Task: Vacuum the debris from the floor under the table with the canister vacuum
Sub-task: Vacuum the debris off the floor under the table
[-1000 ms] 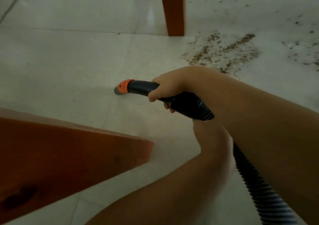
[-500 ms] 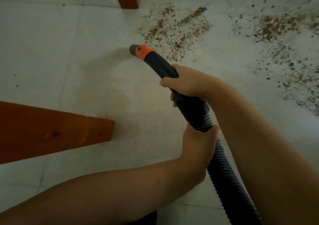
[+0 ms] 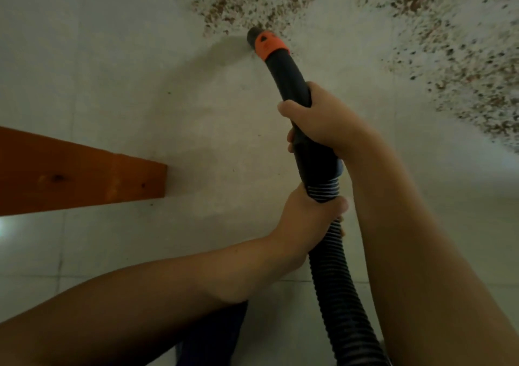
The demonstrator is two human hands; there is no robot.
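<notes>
The black vacuum hose handle [image 3: 292, 81] ends in an orange collar and a dark nozzle tip [image 3: 254, 35]. That tip sits at the near edge of a brown debris patch [image 3: 252, 3] on the pale tiled floor. My right hand [image 3: 323, 118] grips the rigid handle. Lower down, my left hand [image 3: 309, 216] grips the ribbed hose [image 3: 339, 295] just below the cuff. A second, wider spread of debris [image 3: 460, 56] lies to the right. The canister itself is out of view.
A reddish wooden table leg [image 3: 84, 174] reaches in from the left edge, its end close to the left of the hose. Pale floor tiles [image 3: 140, 70] stretch between the leg and the debris. Dark cloth [image 3: 213, 334] shows at the bottom.
The nozzle has swung from pointing left to pointing forward and has reached the near debris patch. The view has shifted forward, so the far table leg is gone from the frame.
</notes>
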